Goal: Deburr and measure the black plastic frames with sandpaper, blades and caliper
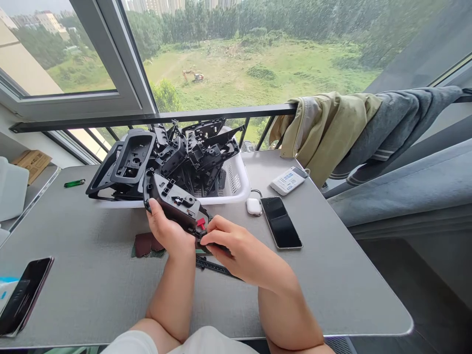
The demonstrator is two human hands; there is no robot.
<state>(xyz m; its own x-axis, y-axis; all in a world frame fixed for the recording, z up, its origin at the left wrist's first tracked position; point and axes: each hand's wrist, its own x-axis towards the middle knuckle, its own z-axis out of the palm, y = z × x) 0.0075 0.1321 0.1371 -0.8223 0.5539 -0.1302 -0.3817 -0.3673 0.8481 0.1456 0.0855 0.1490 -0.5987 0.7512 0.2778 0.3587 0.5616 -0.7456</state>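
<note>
Grips — plastic trim panel between.

The grey tabletop leaves a wide passage left of the left hand, as far as the phone at lower left. Right of the right hand, the way narrows at the phone and earbud case. Straight ahead, the held trim part and black plastic trim parts in the white basket block passage. Low obstacles under the hands: dark strip, sandpaper.
</note>
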